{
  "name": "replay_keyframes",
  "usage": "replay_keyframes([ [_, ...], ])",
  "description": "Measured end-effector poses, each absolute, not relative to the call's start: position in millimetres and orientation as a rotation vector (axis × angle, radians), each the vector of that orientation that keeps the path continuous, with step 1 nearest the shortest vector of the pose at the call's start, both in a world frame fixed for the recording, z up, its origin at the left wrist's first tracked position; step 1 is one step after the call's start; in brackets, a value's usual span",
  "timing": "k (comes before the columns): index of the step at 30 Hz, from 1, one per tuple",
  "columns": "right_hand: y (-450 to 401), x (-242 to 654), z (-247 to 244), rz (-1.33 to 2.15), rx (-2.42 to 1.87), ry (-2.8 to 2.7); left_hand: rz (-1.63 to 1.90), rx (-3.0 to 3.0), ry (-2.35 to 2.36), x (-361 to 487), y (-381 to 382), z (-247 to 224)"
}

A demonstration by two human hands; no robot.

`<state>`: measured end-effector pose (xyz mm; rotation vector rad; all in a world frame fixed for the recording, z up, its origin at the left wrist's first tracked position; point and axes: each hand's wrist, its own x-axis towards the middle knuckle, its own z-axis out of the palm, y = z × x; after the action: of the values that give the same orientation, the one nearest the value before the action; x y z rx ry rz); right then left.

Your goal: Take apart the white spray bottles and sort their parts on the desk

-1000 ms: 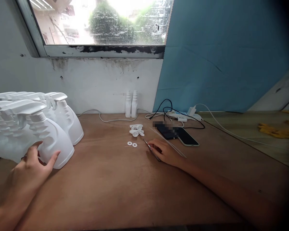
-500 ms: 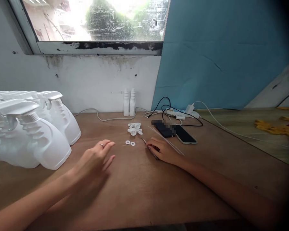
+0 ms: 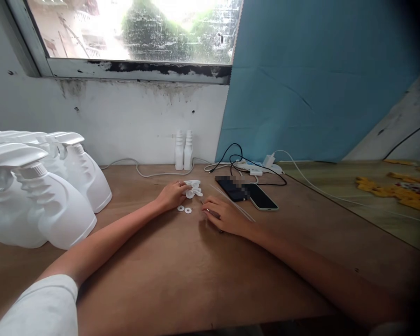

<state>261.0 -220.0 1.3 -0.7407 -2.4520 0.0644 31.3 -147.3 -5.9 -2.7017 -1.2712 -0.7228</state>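
Note:
My left hand (image 3: 173,195) reaches to the small white spray trigger heads (image 3: 195,192) on the table, its fingers closed on the left end of one of them. Two flat white washers (image 3: 188,211) lie just below that hand. My right hand (image 3: 227,215) rests on the table to the right, fingers curled round a slim pointed metal tool (image 3: 206,209); most of the tool is hidden by the hand. Beyond the right hand lie thin clear-white tubes (image 3: 236,204).
Large white spray bottles (image 3: 68,210) crowd the left side. Two small white bottles (image 3: 179,151) stand against the wall. A dark phone-like item (image 3: 227,186), a phone (image 3: 263,197), a power strip (image 3: 262,166) and tangled cables are at the back right of the wooden table (image 3: 182,280).
My left hand has moved forward and right from above the table to the spray trigger heads, closing its fingers there. My right hand has lifted the tool's tip slightly. The view has shifted a little.

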Motion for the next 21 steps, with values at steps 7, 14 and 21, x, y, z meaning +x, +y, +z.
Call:
replay_keyframes([
  [7, -211, 237, 9, -0.099, -0.731, -2.682, -0.967, -2.646, -1.387, 10, -181, 3],
  [14, -206, 233, 1, -0.234, -0.744, -2.761, -1.449, -2.700, -1.533, -4, -243, -7],
  [21, -203, 245, -1, -0.302, -0.737, -2.795, -1.350, -2.968, -1.518, -4, -276, -5],
])
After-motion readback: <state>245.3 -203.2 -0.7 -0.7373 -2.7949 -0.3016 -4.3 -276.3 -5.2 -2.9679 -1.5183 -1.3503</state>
